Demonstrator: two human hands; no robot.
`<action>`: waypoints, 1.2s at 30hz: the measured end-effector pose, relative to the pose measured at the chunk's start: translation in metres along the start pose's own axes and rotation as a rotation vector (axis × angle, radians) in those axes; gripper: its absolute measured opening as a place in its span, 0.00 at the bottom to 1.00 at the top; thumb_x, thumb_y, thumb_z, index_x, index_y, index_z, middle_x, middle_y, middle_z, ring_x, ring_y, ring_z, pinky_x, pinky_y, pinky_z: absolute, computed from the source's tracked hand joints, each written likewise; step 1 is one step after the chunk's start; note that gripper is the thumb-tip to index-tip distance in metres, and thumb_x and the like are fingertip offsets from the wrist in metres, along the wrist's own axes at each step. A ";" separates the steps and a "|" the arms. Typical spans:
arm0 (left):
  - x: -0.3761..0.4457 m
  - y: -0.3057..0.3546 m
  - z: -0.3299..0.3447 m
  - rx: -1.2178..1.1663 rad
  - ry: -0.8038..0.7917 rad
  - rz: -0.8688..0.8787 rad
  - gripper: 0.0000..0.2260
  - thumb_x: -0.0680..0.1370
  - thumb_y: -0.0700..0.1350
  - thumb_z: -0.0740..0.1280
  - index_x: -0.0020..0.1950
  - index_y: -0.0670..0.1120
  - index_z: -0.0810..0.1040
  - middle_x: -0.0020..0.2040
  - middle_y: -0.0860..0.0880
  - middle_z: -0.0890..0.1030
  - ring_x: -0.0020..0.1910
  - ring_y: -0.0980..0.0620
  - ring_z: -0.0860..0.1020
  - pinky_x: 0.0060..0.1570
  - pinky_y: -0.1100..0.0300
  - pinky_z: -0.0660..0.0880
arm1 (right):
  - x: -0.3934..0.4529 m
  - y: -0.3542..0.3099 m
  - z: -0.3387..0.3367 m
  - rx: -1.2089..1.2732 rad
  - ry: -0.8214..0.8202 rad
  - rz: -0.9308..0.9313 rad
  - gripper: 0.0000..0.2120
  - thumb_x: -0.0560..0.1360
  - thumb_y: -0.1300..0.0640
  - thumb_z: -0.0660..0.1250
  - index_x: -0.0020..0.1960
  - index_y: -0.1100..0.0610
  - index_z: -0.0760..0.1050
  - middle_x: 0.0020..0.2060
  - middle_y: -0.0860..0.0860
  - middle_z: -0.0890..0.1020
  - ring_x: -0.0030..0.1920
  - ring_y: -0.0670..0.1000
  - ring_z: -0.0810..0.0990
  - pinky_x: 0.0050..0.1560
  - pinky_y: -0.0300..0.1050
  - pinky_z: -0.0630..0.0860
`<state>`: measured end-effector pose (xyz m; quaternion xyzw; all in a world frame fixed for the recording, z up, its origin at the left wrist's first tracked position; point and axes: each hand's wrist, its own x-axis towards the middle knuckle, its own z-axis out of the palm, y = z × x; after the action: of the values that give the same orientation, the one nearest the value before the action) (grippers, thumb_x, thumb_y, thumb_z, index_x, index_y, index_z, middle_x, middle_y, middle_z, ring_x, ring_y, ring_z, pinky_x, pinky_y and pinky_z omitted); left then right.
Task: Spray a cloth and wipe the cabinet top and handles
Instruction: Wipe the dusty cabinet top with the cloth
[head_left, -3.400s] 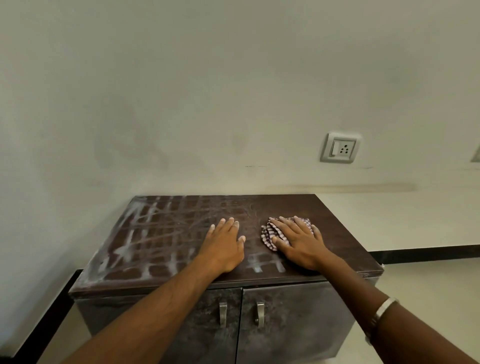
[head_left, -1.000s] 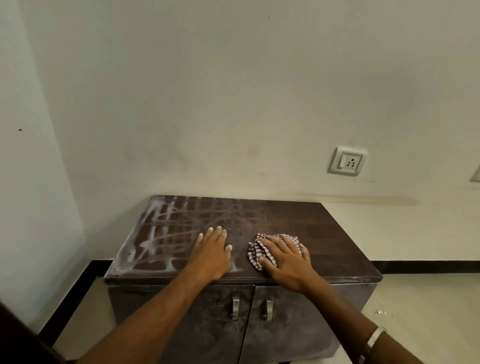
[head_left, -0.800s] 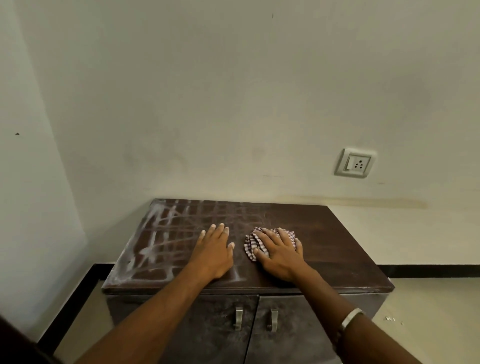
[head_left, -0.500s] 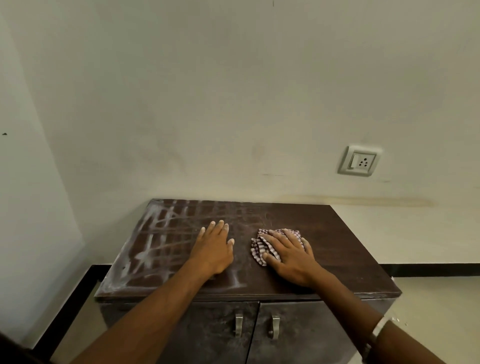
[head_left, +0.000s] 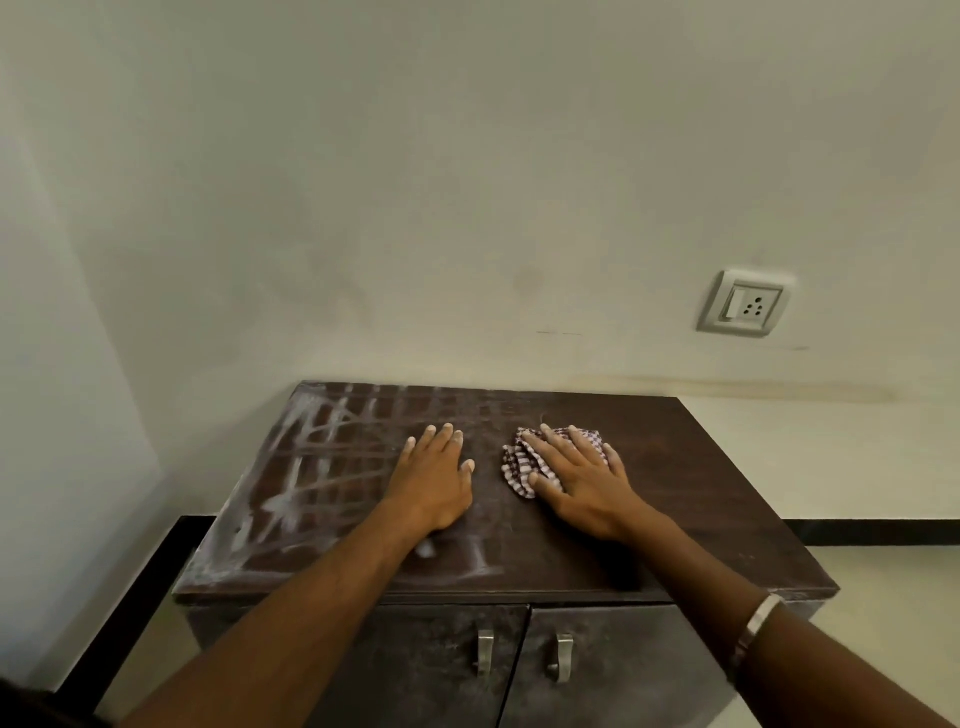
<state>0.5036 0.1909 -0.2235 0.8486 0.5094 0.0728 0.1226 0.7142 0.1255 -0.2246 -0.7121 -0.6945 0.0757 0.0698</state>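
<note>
I see both hands flat on the cabinet top (head_left: 701, 467). My right hand (head_left: 584, 480) lies palm down on the cloth (head_left: 519, 462), fingers spread and nearly straight, pressing it to the wood rather than gripping it. The cloth is a bunched checked rag sitting a little right of the top's middle, toward the back half; its striped folds stick out past the thumb side and beyond the fingertips. A metal bangle (head_left: 756, 621) circles the right forearm.

My left hand (head_left: 434, 480) rests just beside the cloth, not touching it, palm down with fingers together and straight, holding nothing.

The left half of the top carries whitish streaks (head_left: 306, 467) in a crossed pattern, with a few more smears near the front edge under the left wrist. The right half looks dark and plain.

Below the front edge, the two doors meet in the middle, each with a metal handle (head_left: 485, 652) close to the seam; the second handle (head_left: 563, 654) sits just right of it. The door fronts look dusty.

A socket (head_left: 745, 306) is set in the wall above and to the right of the cabinet.
</note>
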 end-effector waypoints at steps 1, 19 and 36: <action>0.001 -0.001 0.001 0.000 -0.002 -0.001 0.25 0.84 0.51 0.48 0.79 0.44 0.51 0.80 0.49 0.49 0.79 0.49 0.46 0.77 0.51 0.44 | 0.006 0.003 -0.002 0.001 0.004 0.027 0.25 0.80 0.37 0.46 0.75 0.32 0.44 0.78 0.39 0.46 0.78 0.47 0.40 0.74 0.58 0.36; 0.036 -0.007 0.002 0.000 0.026 0.015 0.25 0.83 0.51 0.49 0.79 0.44 0.53 0.80 0.48 0.51 0.79 0.48 0.48 0.76 0.50 0.45 | 0.065 0.013 -0.006 0.009 -0.003 0.088 0.26 0.79 0.38 0.48 0.76 0.35 0.48 0.78 0.40 0.50 0.78 0.47 0.43 0.74 0.60 0.38; 0.065 -0.014 -0.002 -0.006 0.022 0.000 0.25 0.84 0.51 0.49 0.79 0.43 0.53 0.80 0.47 0.50 0.79 0.48 0.47 0.76 0.49 0.45 | 0.106 0.026 -0.013 -0.008 0.000 0.151 0.26 0.79 0.38 0.49 0.76 0.38 0.50 0.78 0.42 0.52 0.78 0.48 0.45 0.74 0.63 0.40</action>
<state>0.5220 0.2551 -0.2258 0.8474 0.5105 0.0839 0.1196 0.7443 0.2310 -0.2186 -0.7627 -0.6391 0.0782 0.0611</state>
